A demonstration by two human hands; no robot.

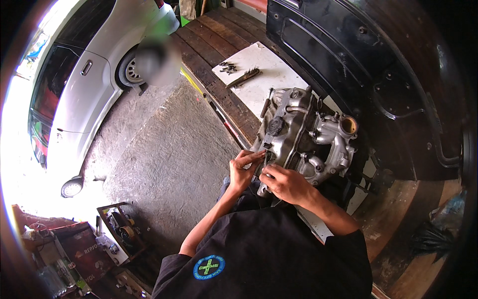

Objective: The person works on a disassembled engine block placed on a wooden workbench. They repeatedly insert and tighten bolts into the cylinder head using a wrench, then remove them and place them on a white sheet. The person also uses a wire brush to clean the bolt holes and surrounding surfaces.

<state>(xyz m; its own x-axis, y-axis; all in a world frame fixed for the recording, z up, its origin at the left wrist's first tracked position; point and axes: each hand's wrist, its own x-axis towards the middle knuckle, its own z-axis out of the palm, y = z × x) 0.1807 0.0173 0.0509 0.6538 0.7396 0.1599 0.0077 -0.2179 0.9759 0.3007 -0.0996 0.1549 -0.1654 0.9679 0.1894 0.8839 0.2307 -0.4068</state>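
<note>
A silver engine cylinder head with its valve cover (pixel 291 127) lies on the white board in front of me, a round dark cap on top. A curved metal intake manifold (pixel 342 149) is on its right side. My left hand (pixel 244 171) is at the near left edge of the cover, fingertips drawn together against a small part there. Close beside it, my right hand (pixel 288 185) is closed, fingers curled over the near end of the engine. Whatever either hand grips is too small or hidden. A slim dark-handled tool (pixel 267 103) rests just left of the cover.
A wire brush (pixel 245 78) and several small bolts (pixel 228 68) lie on the white board (pixel 271 59), over a wooden bench (pixel 204 37). A black metal panel (pixel 343 55) stands along the right. Left are a silver car (pixel 82 104) and an open tool box (pixel 119 229).
</note>
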